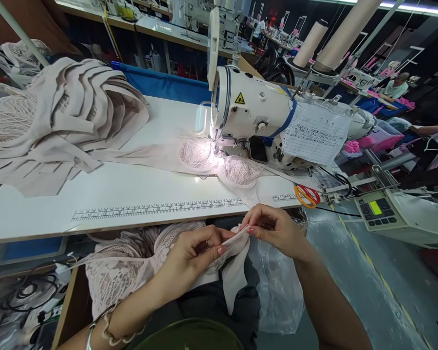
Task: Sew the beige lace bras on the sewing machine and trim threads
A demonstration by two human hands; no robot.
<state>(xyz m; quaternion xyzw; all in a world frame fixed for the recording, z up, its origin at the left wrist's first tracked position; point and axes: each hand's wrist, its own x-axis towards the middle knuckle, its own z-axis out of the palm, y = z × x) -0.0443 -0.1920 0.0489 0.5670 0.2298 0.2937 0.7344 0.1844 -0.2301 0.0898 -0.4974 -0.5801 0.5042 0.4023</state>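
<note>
Below the table's front edge, my left hand (195,255) and my right hand (275,228) pinch the edge of a pale beige lace bra (235,248) between thumbs and fingers. Its loose end hangs down between my hands over my lap. Another lace bra (241,171) lies on the white table, partly under the needle area of the sewing machine (255,102), lit by its lamp. More lace bras (122,267) are heaped in my lap, partly hidden by my left arm.
A large stack of beige bra pieces (69,107) covers the table's left end. Scissors (306,194) with orange and red handles lie at the right edge. A control box (405,216) stands at right, and a printed ruler (160,208) runs along the front.
</note>
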